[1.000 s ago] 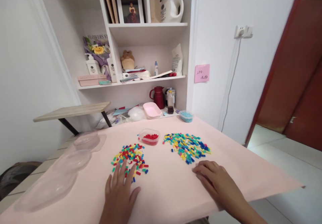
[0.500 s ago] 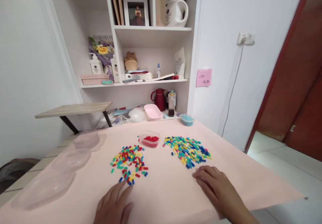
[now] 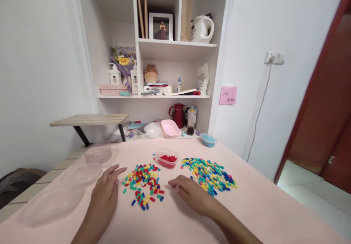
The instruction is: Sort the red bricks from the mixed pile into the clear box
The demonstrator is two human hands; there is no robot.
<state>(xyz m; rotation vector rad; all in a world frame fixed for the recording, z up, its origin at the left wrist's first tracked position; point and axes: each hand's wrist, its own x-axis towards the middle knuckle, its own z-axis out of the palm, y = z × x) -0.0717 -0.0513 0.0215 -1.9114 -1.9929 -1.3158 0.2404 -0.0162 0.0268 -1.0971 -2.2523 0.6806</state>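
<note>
My left hand hovers at the left side of a mixed pile of small coloured blocks, fingers stretched out and holding nothing. Between that pile and a larger one, mostly blue, green and yellow, is my right hand. Its fingers point left, loosely extended, and nothing shows in them; their undersides are hidden. Just behind the two piles sits a clear plastic tub with red blocks in it. The smaller pile mixes red, yellow, green, blue and white pieces.
Clear plastic containers line the left side of the pink-covered table. At the back stand a tub of light blue pieces, a pink tray and a red jug. A wooden stand rises back left.
My left hand has drawn back from over the smaller pile and swung to its left side. My right hand has moved left, from the larger pile's front to between the piles. The view has shifted.
</note>
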